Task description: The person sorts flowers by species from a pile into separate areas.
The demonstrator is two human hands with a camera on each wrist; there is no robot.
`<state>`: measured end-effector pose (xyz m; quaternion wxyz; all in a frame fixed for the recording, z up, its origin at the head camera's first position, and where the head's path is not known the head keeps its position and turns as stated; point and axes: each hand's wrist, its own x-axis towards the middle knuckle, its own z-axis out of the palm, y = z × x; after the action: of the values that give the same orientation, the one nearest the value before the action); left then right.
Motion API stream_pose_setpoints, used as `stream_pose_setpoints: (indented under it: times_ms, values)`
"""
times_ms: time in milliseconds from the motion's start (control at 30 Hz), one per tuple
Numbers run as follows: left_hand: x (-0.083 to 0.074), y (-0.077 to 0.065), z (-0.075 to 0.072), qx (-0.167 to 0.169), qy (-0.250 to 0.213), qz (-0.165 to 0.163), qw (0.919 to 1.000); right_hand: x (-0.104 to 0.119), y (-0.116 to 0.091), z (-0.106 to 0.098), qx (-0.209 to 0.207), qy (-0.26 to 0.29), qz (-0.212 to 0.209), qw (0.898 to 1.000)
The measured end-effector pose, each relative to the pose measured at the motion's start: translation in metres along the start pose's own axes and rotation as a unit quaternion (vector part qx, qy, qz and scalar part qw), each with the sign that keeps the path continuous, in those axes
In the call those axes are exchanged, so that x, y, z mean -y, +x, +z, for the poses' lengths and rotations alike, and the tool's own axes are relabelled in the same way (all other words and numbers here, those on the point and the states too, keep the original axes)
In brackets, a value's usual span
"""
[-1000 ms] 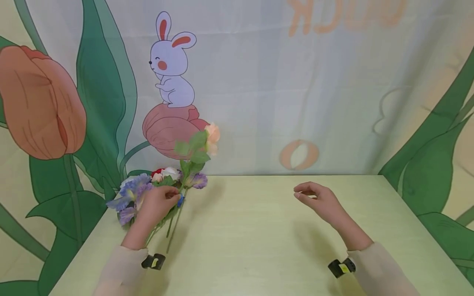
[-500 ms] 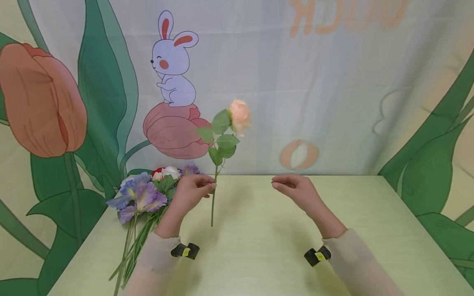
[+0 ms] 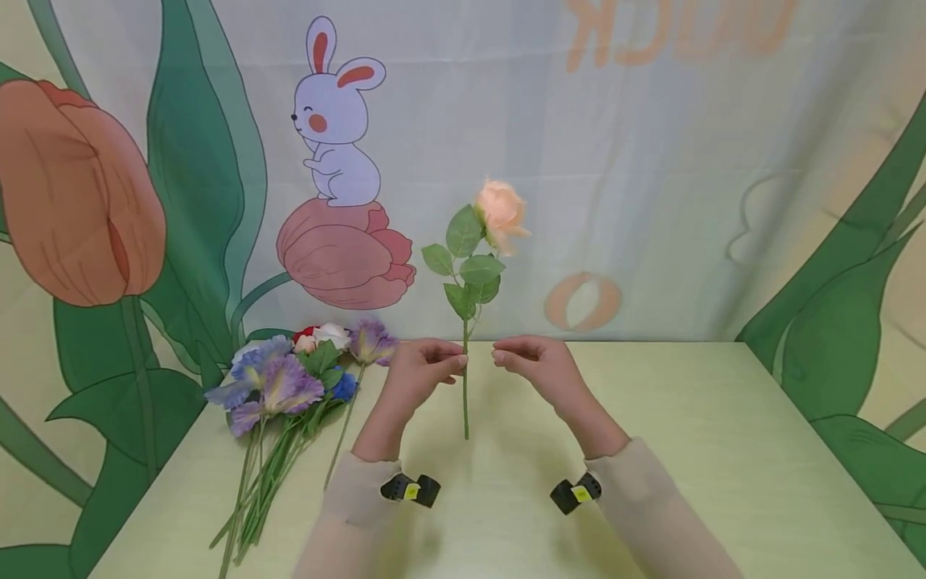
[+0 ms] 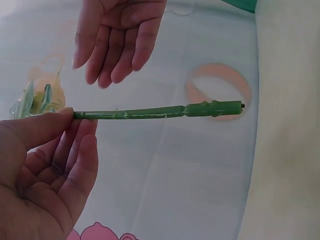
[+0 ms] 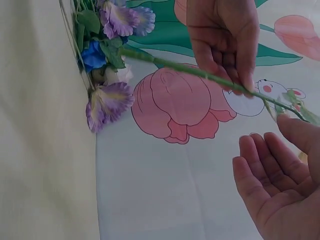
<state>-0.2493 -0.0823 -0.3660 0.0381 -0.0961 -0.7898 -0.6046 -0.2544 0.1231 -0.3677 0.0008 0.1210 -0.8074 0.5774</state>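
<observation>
My left hand (image 3: 423,371) pinches the green stem of a peach artificial rose (image 3: 501,215) between thumb and fingers. The rose stands upright above the table, its leaves (image 3: 470,269) over the hand and the bare stem end below it. In the left wrist view the stem (image 4: 150,113) runs out past the pinching fingertips (image 4: 66,114). Close to the stem's right side, my right hand (image 3: 541,368) is held with bent, relaxed fingers and nothing between them. A small gap parts it from the stem. The right wrist view shows that hand (image 5: 285,175) with its fingers apart.
Left on the table (image 3: 651,482) lies a pile of artificial flowers: purple irises (image 3: 291,384), a blue flower (image 3: 343,387), a white one (image 3: 331,336) and red. Their green stems (image 3: 268,474) point toward the front. A printed cloth (image 3: 463,96) with a rabbit hangs behind the table.
My left hand has lifted the peach rose from the pile and carried it right to the middle, turning it upright. My right hand has moved left toward the stem.
</observation>
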Motion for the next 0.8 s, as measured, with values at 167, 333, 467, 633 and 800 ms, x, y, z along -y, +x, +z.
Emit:
stream_pose_setpoints:
  times_ms: [167, 333, 467, 633, 800]
  values:
    - [0.001, 0.003, 0.013, 0.006, -0.019, -0.007, 0.9998, 0.001, 0.004, 0.009, 0.005, 0.022, 0.003, 1.0]
    - [0.0, 0.005, 0.022, 0.01, -0.026, -0.006, 0.9996, 0.001, 0.007, 0.015, 0.005, 0.045, 0.003, 0.999]
    - [0.002, 0.006, 0.027, 0.007, -0.039, -0.009, 0.9992, 0.0, 0.008, 0.017, -0.004, 0.056, -0.001, 0.998]
    - [0.003, 0.006, 0.03, -0.002, -0.049, -0.011, 0.9987, 0.0, 0.008, 0.019, -0.016, 0.069, 0.005, 0.998]
    - [0.004, 0.006, 0.03, -0.007, -0.054, -0.018, 0.9983, -0.001, 0.009, 0.02, -0.02, 0.087, 0.015, 0.996]
